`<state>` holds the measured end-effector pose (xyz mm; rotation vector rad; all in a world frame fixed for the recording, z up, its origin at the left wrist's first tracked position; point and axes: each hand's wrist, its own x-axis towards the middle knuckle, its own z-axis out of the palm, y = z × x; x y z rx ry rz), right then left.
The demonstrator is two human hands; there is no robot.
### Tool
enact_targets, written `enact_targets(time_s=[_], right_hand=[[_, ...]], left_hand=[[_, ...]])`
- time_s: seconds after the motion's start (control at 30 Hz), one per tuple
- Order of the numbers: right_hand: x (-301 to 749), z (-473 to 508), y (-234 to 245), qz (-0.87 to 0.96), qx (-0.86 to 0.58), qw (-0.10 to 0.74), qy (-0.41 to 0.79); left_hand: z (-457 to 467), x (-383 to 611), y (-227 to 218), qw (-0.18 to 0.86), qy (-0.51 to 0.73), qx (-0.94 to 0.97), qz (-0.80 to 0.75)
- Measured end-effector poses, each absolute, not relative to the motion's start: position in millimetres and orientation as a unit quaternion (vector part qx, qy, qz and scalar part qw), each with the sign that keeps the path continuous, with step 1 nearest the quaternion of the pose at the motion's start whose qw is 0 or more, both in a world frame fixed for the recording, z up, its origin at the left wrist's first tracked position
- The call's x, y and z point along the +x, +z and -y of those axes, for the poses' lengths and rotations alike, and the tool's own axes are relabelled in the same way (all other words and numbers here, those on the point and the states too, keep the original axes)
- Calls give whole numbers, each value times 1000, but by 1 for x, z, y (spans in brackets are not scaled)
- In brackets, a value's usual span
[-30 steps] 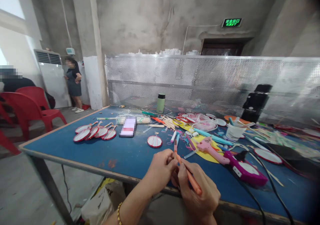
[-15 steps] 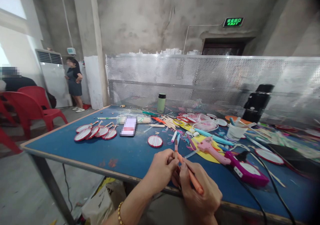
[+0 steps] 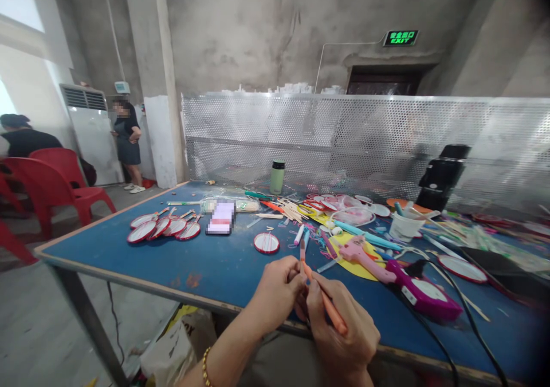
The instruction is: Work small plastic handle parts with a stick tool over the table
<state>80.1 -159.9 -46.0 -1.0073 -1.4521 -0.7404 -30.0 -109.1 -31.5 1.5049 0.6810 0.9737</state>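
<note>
At the table's front edge, my left hand (image 3: 277, 289) is closed, pinching a narrow flat stick (image 3: 302, 251) that points up and looks wooden with a darker tip. My right hand (image 3: 350, 327) grips an orange pen-like tool (image 3: 333, 312), its thin end meeting the left fingers beside the stick. What lies under the fingers is hidden. Just beyond them are a small round white disc with a red rim (image 3: 266, 243) and a white-and-pink pen (image 3: 299, 235). A yellow sheet (image 3: 356, 267) with a pink animal-shaped piece (image 3: 361, 254) lies to the right.
Several red-rimmed discs (image 3: 141, 232) with sticks overlap at the left. A phone (image 3: 220, 218), a green bottle (image 3: 277, 178) and loose wooden sticks (image 3: 292, 210) lie farther back. A white cup (image 3: 406, 226), a purple device (image 3: 425, 292) and black cables (image 3: 476, 324) occupy the right.
My right hand and the orange tool have shifted very slightly left. The left hand keeps its pinch, and the things on the table stay where they were.
</note>
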Motion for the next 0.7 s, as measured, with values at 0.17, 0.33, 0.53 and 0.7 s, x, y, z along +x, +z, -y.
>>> enact_targets(time_s=[0.17,0.33,0.53,0.7], right_hand=[[79,161,-45,592,-447,589,-322],[79,161,-45,599,-447,587,-311],[79,161,-45,612,-443,585,-296],[78,162,-44,584,-465,588,-312]], left_hand=[[110,-28,-34,615,408,624,-257],[110,-29,-34,603,413,630,-263],[110,-29,-33,578,420,644,-275],[111,-28,-35,620,413,621,-244]])
